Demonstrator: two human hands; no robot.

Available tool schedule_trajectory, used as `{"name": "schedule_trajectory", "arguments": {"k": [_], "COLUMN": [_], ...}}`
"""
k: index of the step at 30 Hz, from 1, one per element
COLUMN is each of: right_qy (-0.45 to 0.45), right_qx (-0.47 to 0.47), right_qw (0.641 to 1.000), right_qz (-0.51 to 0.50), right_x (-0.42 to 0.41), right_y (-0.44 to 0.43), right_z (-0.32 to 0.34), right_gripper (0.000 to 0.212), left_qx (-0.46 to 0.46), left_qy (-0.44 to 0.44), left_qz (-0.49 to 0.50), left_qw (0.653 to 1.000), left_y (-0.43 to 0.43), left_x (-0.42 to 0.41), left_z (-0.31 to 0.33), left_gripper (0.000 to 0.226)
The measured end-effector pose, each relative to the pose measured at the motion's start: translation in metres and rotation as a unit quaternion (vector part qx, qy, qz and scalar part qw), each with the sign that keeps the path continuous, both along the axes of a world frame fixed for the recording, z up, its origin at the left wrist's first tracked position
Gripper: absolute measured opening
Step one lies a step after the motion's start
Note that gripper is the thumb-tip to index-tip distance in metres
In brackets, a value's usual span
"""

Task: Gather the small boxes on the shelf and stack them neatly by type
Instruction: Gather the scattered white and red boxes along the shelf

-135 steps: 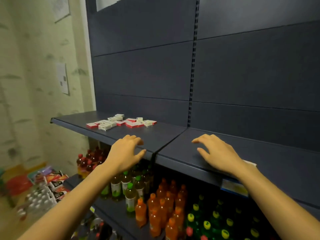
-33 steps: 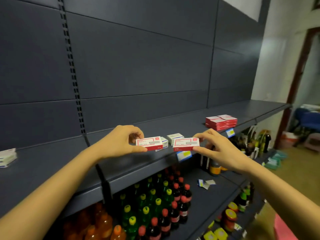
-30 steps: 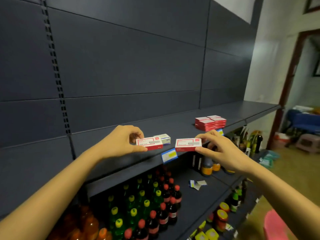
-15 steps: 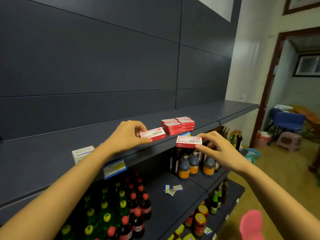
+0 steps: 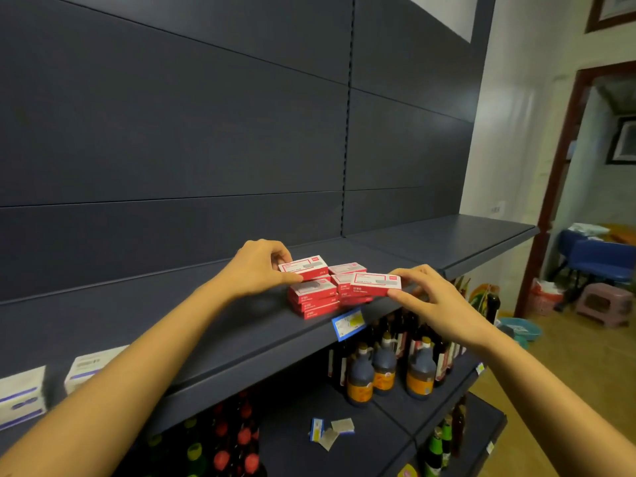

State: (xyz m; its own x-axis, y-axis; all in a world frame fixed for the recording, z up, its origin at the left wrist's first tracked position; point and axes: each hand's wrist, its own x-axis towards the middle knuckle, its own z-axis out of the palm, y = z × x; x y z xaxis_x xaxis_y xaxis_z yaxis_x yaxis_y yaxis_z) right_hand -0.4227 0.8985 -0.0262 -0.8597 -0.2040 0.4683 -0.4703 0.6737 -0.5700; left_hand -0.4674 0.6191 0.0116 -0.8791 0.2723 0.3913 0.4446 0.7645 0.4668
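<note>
My left hand pinches a small red-and-white box just above the left stack of red boxes on the dark shelf. A second red-and-white box is pinched by my right hand and hovers over the right stack of red boxes, partly hiding it. Two white-and-blue boxes lie farther left on the same shelf, behind my left forearm.
A blue price tag hangs on the shelf's front edge. Dark sauce bottles and coloured-cap drink bottles fill the lower shelves, with loose labels lying there. A doorway, blue chair and pink stool are to the right.
I have moved right along the shelf, carrying one red box in each hand. Both boxes now hover right over the red stacks, which were farther away half a second ago.
</note>
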Motion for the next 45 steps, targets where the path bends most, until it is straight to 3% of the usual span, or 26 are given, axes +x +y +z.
{"name": "schedule_trajectory", "arguments": {"k": [15,18,21,23,28,35,45], "right_qy": [-0.029,-0.055,-0.087,-0.062,0.03,0.103,0.135], "right_qx": [0.025,0.067,0.138,0.146,0.124,0.165,0.19], "right_qw": [0.992,0.986,0.977,0.979,0.971,0.921,0.873], "right_qz": [0.121,0.14,0.138,0.131,0.201,0.337,0.429], "right_x": [-0.122,-0.138,-0.149,-0.152,-0.145,-0.107,-0.038], "right_y": [0.007,0.007,0.007,0.006,-0.027,-0.122,-0.232], "right_z": [0.009,0.008,0.008,0.013,0.033,0.04,0.036], "right_gripper": [0.024,0.019,0.039,0.051,0.045,0.038,0.041], "left_qx": [-0.028,-0.034,-0.034,-0.055,-0.123,-0.145,-0.164], "left_qy": [-0.104,-0.111,-0.082,-0.04,0.033,0.07,0.037], "left_qz": [0.054,0.074,0.114,0.16,0.296,0.437,0.562], "left_qw": [0.993,0.99,0.989,0.985,0.947,0.885,0.81], "left_y": [0.018,0.02,0.021,0.019,0.004,-0.034,-0.102], "left_x": [-0.043,-0.04,-0.033,-0.025,0.011,0.079,0.183], "left_z": [-0.008,-0.008,-0.007,-0.004,-0.001,-0.009,-0.017], "left_gripper": [0.03,0.035,0.035,0.029,0.031,0.031,0.035]}}
